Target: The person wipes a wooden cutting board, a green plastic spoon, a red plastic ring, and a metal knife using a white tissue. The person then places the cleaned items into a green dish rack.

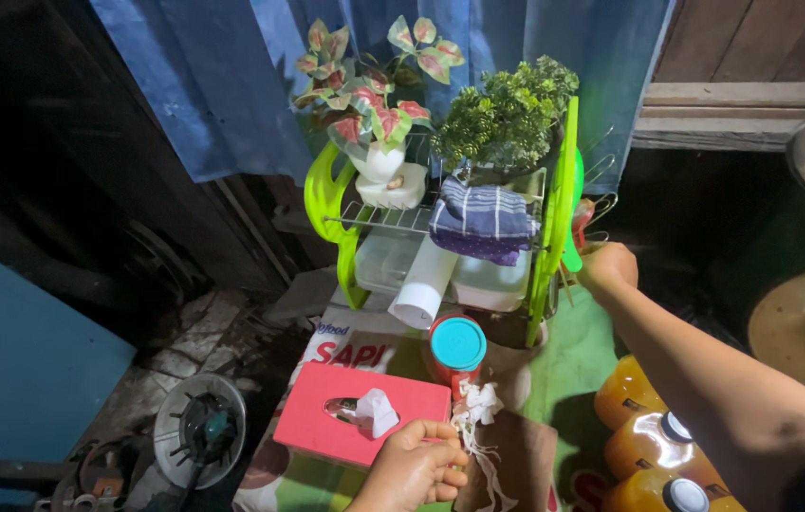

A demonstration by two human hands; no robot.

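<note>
My left hand (412, 466) is closed around a knotted white rag (478, 417), pinching its top so the frayed strands hang free instead of bunching; it sits just beside the pink tissue box (322, 417), below the teal-lidded jar (457, 343). Its long axis runs roughly away from me, knot end up toward the jar, loose tails trailing toward me. My right hand (606, 268) is curled at the utensils on the side of the green rack (554, 228), though I cannot tell what it grips.
</note>
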